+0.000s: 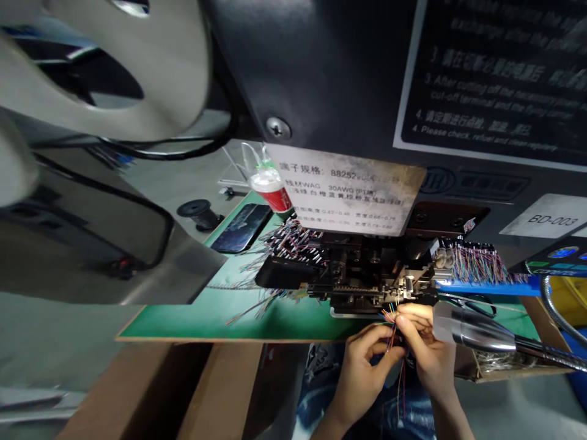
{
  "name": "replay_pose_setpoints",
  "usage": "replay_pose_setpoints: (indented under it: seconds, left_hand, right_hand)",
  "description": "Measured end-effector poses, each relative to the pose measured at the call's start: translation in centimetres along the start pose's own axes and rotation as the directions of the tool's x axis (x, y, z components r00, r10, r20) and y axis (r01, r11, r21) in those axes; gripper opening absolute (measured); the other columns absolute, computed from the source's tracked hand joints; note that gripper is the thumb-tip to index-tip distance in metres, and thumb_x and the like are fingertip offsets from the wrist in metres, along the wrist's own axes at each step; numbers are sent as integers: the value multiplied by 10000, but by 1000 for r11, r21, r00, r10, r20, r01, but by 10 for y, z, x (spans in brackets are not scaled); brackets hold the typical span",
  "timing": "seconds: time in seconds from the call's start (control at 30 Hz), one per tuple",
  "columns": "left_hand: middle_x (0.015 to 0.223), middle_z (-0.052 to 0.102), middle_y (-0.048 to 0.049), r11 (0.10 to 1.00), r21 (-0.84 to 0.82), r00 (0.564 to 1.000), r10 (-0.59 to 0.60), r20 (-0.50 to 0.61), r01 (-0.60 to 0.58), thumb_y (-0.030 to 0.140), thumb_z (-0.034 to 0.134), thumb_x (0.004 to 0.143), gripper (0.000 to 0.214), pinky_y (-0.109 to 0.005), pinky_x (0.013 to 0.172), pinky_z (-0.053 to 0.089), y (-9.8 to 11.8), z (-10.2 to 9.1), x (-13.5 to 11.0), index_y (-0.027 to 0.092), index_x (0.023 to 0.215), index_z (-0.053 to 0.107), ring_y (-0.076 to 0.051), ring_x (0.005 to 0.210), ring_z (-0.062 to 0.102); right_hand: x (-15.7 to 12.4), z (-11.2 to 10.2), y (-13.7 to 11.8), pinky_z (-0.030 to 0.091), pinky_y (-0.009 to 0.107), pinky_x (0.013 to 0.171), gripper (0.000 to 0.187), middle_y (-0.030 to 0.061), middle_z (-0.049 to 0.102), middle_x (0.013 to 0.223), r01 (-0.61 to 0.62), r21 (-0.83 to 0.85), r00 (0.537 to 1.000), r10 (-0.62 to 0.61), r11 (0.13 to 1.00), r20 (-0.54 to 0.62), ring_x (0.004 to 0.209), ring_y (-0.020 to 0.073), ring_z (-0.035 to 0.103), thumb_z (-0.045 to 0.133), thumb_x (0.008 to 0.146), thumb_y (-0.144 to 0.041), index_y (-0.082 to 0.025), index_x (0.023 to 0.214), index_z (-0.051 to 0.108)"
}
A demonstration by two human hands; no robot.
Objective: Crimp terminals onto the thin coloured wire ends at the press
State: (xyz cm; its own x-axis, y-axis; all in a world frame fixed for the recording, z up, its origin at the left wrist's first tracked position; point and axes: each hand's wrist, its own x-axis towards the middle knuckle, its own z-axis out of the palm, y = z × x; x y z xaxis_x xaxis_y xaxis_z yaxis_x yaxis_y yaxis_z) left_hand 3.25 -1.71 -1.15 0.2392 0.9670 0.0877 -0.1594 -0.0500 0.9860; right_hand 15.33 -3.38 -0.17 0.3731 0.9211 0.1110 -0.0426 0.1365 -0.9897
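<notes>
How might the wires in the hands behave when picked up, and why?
The wires would probably bend easily: their lower ends hang loosely past the left hand. They look light, being very thin. They may also splay, since their upper ends fan apart.

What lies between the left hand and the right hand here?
Thin coloured wires lie between the left hand and the right hand, some hanging down below them. The head view shows this.
</notes>
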Motion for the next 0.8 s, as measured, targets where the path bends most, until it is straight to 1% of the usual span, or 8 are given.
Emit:
replay_pose_setpoints:
  seconds: [0.17,0.33,0.5,0.7,0.8]
  left_hand:
    - [817,762,-7,992,42,991,121,-63,-119,107,736,825,108,-131,612,612,-6,5,5,193,837,801,-128,662,736]
    - [808,768,-10,982,72,981,180,-79,-174,88,733,831,146,-129,615,616,-7,4,6,201,870,817,-133,665,750]
    - [812,768,-30,981,78,980,182,-77,-176,110,735,841,127,-166,637,641,-8,3,6,191,881,824,-162,689,767]
    - [813,759,-39,990,100,992,106,-72,-99,170,755,858,50,-188,650,648,-6,2,5,173,863,805,-178,691,776]
    - [815,754,-38,992,94,993,95,-74,-88,179,760,855,45,-193,649,646,-8,1,4,176,865,803,-182,693,776]
  right_hand:
    - [5,0,0,620,382,873,233,89,828,984,44,-75,999,-44,996,2,901,261,781,744,977,-436,-233,985,860]
    - [5,0,-1,605,372,878,170,73,818,985,35,-99,999,-36,995,-8,912,254,776,735,972,-367,-246,994,852]
    - [6,2,-4,609,367,858,150,57,822,945,9,-116,999,-13,993,-35,905,251,776,742,960,-369,-259,979,843]
    - [8,4,-5,633,363,836,152,63,830,935,9,-96,1000,-10,995,-19,883,252,792,745,968,-365,-246,999,835]
    - [9,3,-3,632,360,835,163,64,829,939,25,-103,1000,-25,994,-5,884,252,792,747,971,-381,-246,988,837]
